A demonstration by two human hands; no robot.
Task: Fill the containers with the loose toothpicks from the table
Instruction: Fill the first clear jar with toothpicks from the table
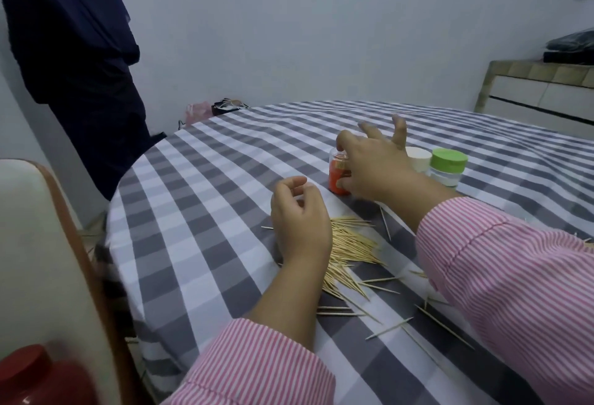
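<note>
On the checked desk (199, 179) I see my right hand (373, 163) pinching the orange container (337, 176) between forefinger and thumb, its other fingers spread. Just beside it stand a white-capped container (419, 158) and a green-capped container (449, 165). My left hand (299, 215) hovers loosely curled, holding nothing, over the loose toothpicks (350, 247) heaped nearer me.
</note>
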